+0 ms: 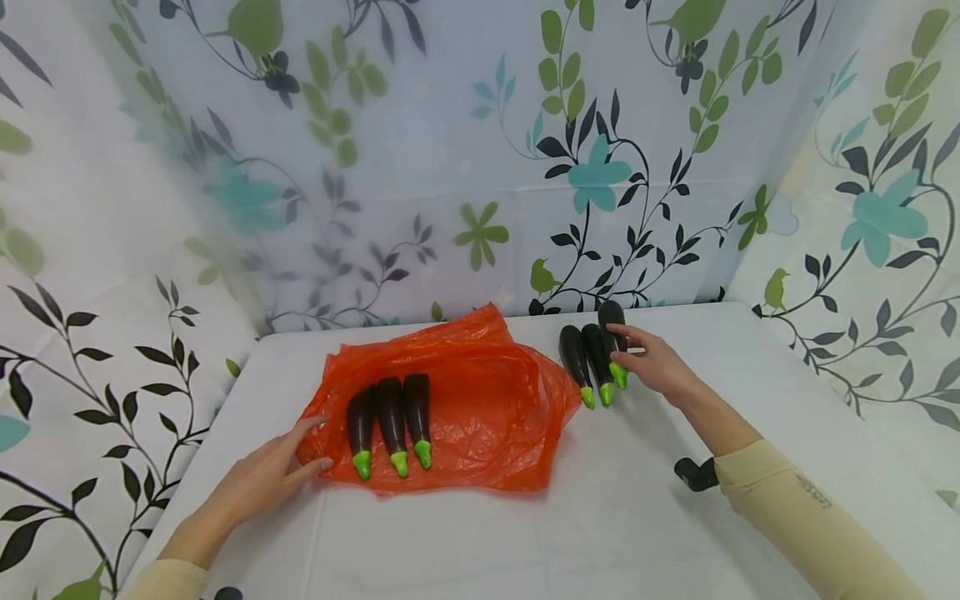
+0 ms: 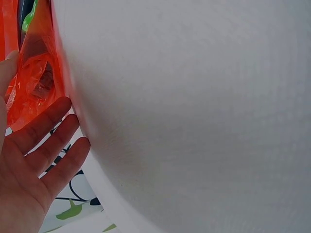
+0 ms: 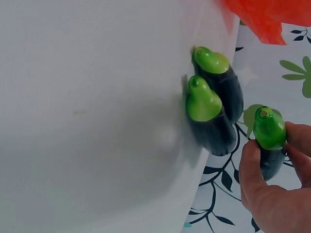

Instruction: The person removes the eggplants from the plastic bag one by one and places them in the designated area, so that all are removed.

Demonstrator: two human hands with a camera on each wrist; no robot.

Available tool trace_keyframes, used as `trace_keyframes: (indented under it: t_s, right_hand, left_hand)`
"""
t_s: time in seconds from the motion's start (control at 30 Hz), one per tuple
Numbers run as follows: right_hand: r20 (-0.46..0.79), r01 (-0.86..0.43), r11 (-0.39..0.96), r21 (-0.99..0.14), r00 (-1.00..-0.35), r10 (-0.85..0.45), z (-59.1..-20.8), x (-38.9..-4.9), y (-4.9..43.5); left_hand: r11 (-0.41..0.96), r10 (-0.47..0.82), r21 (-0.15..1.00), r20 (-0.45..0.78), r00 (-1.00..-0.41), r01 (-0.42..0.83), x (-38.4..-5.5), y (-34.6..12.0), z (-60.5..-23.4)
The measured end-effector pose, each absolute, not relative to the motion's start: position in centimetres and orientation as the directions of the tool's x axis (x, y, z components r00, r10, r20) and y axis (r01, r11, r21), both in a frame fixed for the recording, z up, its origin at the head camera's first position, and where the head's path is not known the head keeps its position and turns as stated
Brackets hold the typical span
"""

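My right hand (image 1: pixel 660 364) pinches a dark eggplant with a green stem end (image 1: pixel 611 321) between thumb and fingers. In the right wrist view this eggplant (image 3: pixel 270 128) is raised beside two others. Those two, a left eggplant (image 1: pixel 574 358) and a right eggplant (image 1: pixel 597 358), lie side by side just right of the red plastic bag (image 1: pixel 480 450). Three more eggplants (image 1: pixel 391 421) lie in a row on the bag's left part, green ends toward me. At the bag's left edge rests my left hand (image 1: pixel 262 475); the left wrist view shows its fingers (image 2: pixel 58 158) extended.
A white-covered table (image 1: pixel 480 542) carries everything. Behind it and at both sides hangs a curtain (image 1: pixel 420 208) printed with leaves and birds. A small black object (image 1: pixel 693 475) shows beside my right sleeve.
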State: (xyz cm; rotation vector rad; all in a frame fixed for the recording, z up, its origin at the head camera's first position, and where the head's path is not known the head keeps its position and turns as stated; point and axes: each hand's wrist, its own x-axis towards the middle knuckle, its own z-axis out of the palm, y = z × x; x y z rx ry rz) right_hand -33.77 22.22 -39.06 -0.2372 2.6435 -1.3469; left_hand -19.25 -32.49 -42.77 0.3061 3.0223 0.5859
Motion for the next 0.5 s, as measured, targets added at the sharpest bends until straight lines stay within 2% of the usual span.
trace_keyframes:
  t_s: [0.5]
  right_hand:
    - [-0.118,-0.033,0.743,-0.668,-0.982,-0.150,-41.4,-34.9,23.1]
  left_hand:
    - [0.910,0.202,0.365,0.028,-0.979,0.198,-19.1,-32.5,-42.9]
